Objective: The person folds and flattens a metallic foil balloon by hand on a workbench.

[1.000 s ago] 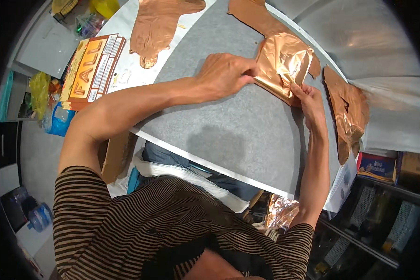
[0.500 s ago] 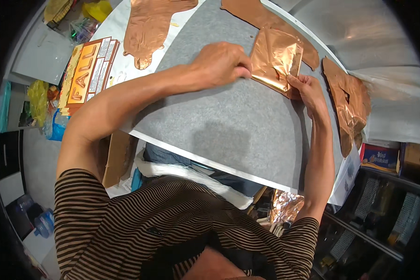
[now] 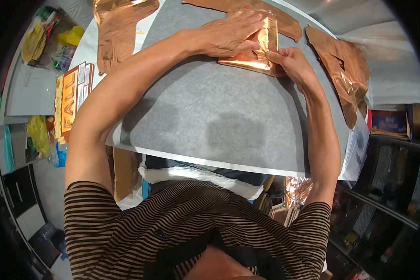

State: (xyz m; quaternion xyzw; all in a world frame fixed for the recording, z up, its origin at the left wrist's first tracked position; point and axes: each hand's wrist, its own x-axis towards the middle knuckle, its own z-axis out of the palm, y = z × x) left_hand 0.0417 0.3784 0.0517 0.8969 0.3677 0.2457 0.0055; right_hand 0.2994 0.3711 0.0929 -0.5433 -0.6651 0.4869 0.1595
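Observation:
A folded copper-coloured foil balloon [image 3: 271, 35] lies on the grey sheet [image 3: 210, 107] that covers the table's middle. My left hand [image 3: 228, 35] rests flat across its upper left part, fingers stretched out, hiding much of it. At its lower right corner my right hand [image 3: 294, 67] pinches the edge between thumb and fingers. Behind it lies a long flat copper foil balloon [image 3: 289, 28]. Another flat foil balloon [image 3: 343, 70], with a small slot in it, lies to the right of my right hand. A third foil balloon [image 3: 119, 35] lies at the far left.
A stack of orange printed packages [image 3: 70, 102] sits at the table's left edge, by my left forearm. Below the front edge are white cloth [image 3: 196, 179] and crumpled copper foil [image 3: 296, 191]. Dark shelves [image 3: 378, 186] with a boxed item stand at the right.
My left hand has gone from a curled shape beside the folded foil balloon to lying flat on it. The right hand still pinches its corner. The whole view has shifted.

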